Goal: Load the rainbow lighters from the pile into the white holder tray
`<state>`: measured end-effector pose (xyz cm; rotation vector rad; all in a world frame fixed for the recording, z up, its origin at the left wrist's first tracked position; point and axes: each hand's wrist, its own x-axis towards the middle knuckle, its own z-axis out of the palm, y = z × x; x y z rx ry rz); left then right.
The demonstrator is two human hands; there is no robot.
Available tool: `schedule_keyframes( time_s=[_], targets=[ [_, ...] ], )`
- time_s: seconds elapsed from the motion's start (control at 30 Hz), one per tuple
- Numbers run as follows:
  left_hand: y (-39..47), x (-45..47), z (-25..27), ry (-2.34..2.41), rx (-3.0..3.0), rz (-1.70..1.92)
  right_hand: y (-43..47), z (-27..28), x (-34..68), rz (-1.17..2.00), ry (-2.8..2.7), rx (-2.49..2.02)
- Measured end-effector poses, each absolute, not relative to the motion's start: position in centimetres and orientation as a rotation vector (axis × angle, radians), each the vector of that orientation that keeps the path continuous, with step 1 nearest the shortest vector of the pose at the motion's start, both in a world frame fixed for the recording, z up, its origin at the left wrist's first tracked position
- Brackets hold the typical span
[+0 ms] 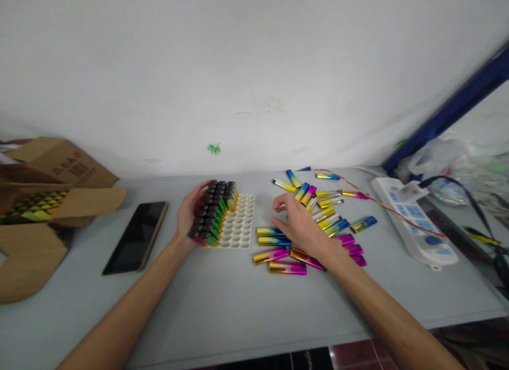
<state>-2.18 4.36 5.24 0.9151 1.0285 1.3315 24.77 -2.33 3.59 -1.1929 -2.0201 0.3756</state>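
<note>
My left hand (190, 213) curves round the left side of a block of slim black-topped tubes (214, 211), red, green and yellow, its fingertips partly hidden behind them. These tubes stand upright in the left part of a pale holed tray (241, 227), whose right part shows bare holes. My right hand (296, 221) is over loose tubes to the right of the tray, thumb apart from its bent fingers, nothing visible between them. Below it lie gold-to-pink tubes (288, 267) and gold-to-blue tubes (274, 241); the hand and wrist cover some of them.
A phone (135, 237) lies left of my left hand. An open cardboard box (59, 200) with yellow-and-black pieces stands far left. On the right is a white power strip (413, 221) with a plug; a thin red-yellow wire (382, 205) crosses it. A wall rises behind the table.
</note>
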Motion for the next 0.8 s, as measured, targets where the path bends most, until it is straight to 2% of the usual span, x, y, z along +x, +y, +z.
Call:
schedule_keyframes(
  time_s=[0.27, 0.57, 0.8],
  targets=[
    [4.7, -2.1, 4.5, 0.987, 0.767, 1.382, -3.5, 4.7, 21.9, 0.257, -2.363, -1.008],
    [4.7, -2.0, 4.3, 0.964, 0.748, 1.392, -3.6, 3.8, 20.9, 0.166, -2.452, -1.034],
    [4.9, -2.0, 4.2, 0.959, 0.689, 1.404, -3.6, 3.9, 20.5, 0.22, -2.444, -1.099]
  ],
)
